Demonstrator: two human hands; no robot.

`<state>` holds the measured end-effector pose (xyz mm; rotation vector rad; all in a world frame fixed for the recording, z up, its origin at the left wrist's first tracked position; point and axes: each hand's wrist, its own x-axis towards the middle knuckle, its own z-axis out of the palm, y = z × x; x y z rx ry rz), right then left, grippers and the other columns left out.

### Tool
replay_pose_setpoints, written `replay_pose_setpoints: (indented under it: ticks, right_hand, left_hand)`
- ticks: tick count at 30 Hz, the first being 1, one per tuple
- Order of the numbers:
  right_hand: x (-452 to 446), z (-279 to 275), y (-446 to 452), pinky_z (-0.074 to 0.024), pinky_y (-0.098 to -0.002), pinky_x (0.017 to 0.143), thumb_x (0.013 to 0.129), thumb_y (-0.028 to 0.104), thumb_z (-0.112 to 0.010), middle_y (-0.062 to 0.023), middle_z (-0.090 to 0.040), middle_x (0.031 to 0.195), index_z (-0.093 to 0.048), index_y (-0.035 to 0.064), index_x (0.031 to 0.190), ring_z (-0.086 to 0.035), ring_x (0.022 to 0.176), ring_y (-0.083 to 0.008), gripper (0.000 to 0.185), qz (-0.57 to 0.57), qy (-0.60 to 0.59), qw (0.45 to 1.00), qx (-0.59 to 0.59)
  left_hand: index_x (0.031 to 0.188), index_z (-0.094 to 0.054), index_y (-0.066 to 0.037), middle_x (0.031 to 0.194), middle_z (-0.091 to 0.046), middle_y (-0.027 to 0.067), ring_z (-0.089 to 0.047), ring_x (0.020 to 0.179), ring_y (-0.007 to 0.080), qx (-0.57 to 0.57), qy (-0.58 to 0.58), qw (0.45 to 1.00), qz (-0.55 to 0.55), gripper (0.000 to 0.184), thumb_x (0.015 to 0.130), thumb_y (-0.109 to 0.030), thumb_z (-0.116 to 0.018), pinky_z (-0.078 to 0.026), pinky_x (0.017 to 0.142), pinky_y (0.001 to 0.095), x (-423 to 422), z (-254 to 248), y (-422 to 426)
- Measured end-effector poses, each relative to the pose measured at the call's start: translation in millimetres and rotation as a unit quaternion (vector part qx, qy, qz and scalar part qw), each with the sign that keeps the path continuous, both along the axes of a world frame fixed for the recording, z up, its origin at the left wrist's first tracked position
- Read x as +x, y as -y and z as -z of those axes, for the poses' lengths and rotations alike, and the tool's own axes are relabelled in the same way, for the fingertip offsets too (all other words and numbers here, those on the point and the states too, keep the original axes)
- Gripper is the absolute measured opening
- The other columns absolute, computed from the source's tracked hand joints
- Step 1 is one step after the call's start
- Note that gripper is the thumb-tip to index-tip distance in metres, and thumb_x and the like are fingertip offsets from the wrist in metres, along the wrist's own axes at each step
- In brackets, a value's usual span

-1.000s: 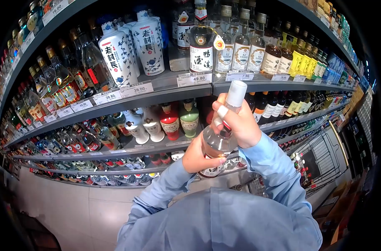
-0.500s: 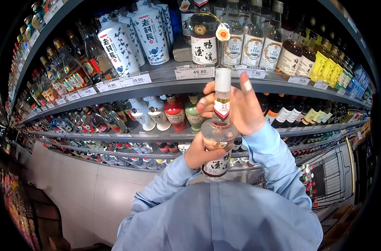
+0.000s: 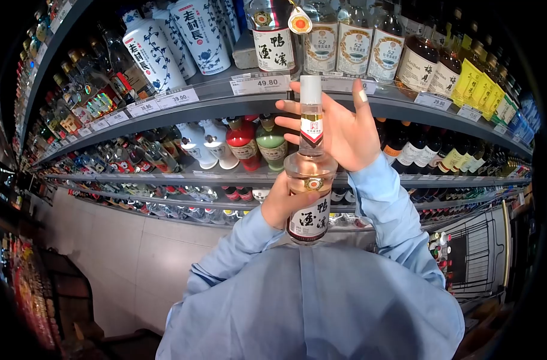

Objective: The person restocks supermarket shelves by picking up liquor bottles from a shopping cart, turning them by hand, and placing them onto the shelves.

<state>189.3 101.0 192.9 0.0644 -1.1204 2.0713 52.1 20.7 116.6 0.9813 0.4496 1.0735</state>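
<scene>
A clear glass liquor bottle (image 3: 310,171) with a pale cap and a white label stands nearly upright in front of my chest. Around its lower body my left hand (image 3: 282,203) is closed, thumb across the front just above the label. Behind the bottle's neck is my right hand (image 3: 348,135), palm towards me, fingers spread and thumb raised. Something pale is wrapped on that thumb. Whether the right palm touches the neck I cannot tell. A matching bottle (image 3: 273,51) with a round hanging tag sits on the upper shelf beyond.
Shelves of bottles curve around me, with price tags (image 3: 260,84) along the upper shelf edge (image 3: 219,99). White-and-blue bottles (image 3: 198,36) stand upper left. Red and green bottles (image 3: 244,144) are one shelf lower. A wire cart (image 3: 480,258) is at right, above pale floor tiles (image 3: 159,252).
The bottle and both hands have shifted slightly up and left in view. My right hand's fingers have opened wider behind the neck. The shelves appear higher and further left.
</scene>
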Motion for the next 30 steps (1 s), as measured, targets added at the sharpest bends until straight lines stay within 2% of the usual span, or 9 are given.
replay_pose_setpoints:
  ticks: [5, 9, 13, 16, 20, 21, 25, 28, 30]
  right_hand:
    - [8.0, 3.5, 0.3, -0.0394, -0.0448, 0.091, 0.08, 0.068, -0.022, -0.0246, -0.032, 0.128, -0.013, 0.0017, 0.134, -0.044, 0.111, -0.0351, 0.086, -0.011, -0.008, 1.0, 0.008]
    - [8.6, 4.8, 4.6, -0.0451, -0.0375, 0.085, 0.082, 0.065, -0.017, -0.0206, -0.042, 0.121, -0.023, 0.0036, 0.131, -0.052, 0.101, -0.0293, 0.078, 0.017, 0.004, 1.0, 0.011]
    - [7.8, 12.6, 1.4, -0.0443, -0.0423, 0.086, 0.082, 0.064, -0.025, -0.0244, -0.036, 0.124, -0.013, 0.003, 0.135, -0.051, 0.102, -0.0319, 0.081, 0.014, 0.002, 1.0, 0.026]
    - [5.0, 15.9, 3.4, -0.045, -0.0413, 0.086, 0.083, 0.063, -0.025, -0.0243, -0.037, 0.123, -0.014, 0.0029, 0.134, -0.052, 0.101, -0.0307, 0.08, 0.033, 0.015, 0.999, 0.024]
    - [-1.4, 22.7, 4.2, -0.0465, -0.04, 0.085, 0.087, 0.055, -0.028, -0.0231, -0.041, 0.119, -0.016, 0.0026, 0.134, -0.053, 0.098, -0.0304, 0.072, 0.031, 0.004, 0.999, 0.01]
    - [-3.8, 23.1, 5.9, -0.0467, -0.04, 0.084, 0.088, 0.052, -0.028, -0.022, -0.043, 0.117, -0.017, 0.0026, 0.133, -0.054, 0.098, -0.0294, 0.068, 0.042, 0.008, 0.999, 0.007]
    - [-14.7, 26.7, 14.1, -0.0453, -0.0353, 0.083, 0.09, 0.047, -0.033, -0.0161, -0.046, 0.116, -0.028, 0.0069, 0.128, -0.051, 0.1, -0.0229, 0.055, 0.108, 0.061, 0.992, -0.014]
    - [-20.5, 31.7, 19.7, -0.0411, -0.0345, 0.087, 0.091, 0.027, -0.038, -0.0139, -0.048, 0.112, -0.039, 0.0057, 0.12, -0.048, 0.105, -0.0225, 0.036, 0.306, 0.068, 0.949, -0.037]
    - [-18.5, 30.9, 26.9, -0.041, -0.0326, 0.086, 0.091, 0.021, -0.038, -0.0099, -0.054, 0.1, -0.047, 0.0047, 0.103, -0.052, 0.1, -0.0198, 0.022, 0.377, 0.069, 0.923, -0.034]
  left_hand:
    - [0.118, -0.04, 0.0, 0.105, -0.053, 0.0061, -0.052, 0.095, 0.0134, 0.008, 0.023, 1.0, 0.016, 0.054, 0.071, -0.013, -0.066, -0.041, 0.084, 0.0274, 7.2, 3.1, -0.6]
    - [0.117, -0.04, -0.001, 0.104, -0.053, 0.0061, -0.052, 0.095, 0.0136, -0.022, 0.011, 0.999, 0.026, 0.055, 0.071, -0.015, -0.066, -0.041, 0.083, 0.027, 7.3, -0.3, 1.5]
    - [0.123, -0.033, -0.002, 0.111, -0.05, 0.0106, -0.052, 0.102, 0.0199, -0.023, 0.003, 0.999, 0.023, 0.065, 0.067, -0.013, -0.063, -0.041, 0.089, 0.0328, 5.9, 5.6, -0.1]
    - [0.117, -0.041, -0.001, 0.105, -0.054, 0.0069, -0.053, 0.096, 0.0144, -0.032, 0.047, 0.998, 0.027, 0.052, 0.072, -0.012, -0.064, -0.042, 0.083, 0.0275, 3.5, 9.3, 1.8]
    - [0.113, -0.044, 0.0, 0.098, -0.058, 0.0069, -0.056, 0.089, 0.0142, -0.051, 0.053, 0.996, 0.047, 0.045, 0.073, -0.012, -0.063, -0.045, 0.078, 0.0273, -5.4, 13.1, 3.6]
    - [0.124, -0.033, -0.003, 0.108, -0.054, 0.0149, -0.055, 0.098, 0.0225, -0.046, 0.02, 0.997, 0.064, 0.061, 0.072, -0.017, -0.061, -0.046, 0.083, 0.0343, -10.8, 18.3, 1.8]
    - [0.121, -0.036, -0.001, 0.106, -0.055, 0.0142, -0.056, 0.096, 0.0228, -0.05, 0.036, 0.996, 0.059, 0.06, 0.073, -0.023, -0.063, -0.047, 0.082, 0.0343, -17.9, 26.1, 3.3]
    - [0.122, -0.035, -0.002, 0.106, -0.056, 0.0138, -0.056, 0.096, 0.0235, -0.066, 0.049, 0.995, 0.062, 0.063, 0.072, -0.026, -0.065, -0.046, 0.083, 0.0353, -27.7, 24.9, 5.2]
    - [0.123, -0.034, -0.002, 0.106, -0.056, 0.0138, -0.056, 0.096, 0.0238, -0.051, 0.052, 0.996, 0.056, 0.064, 0.072, -0.025, -0.065, -0.046, 0.083, 0.0351, -34.4, 17.6, 7.8]
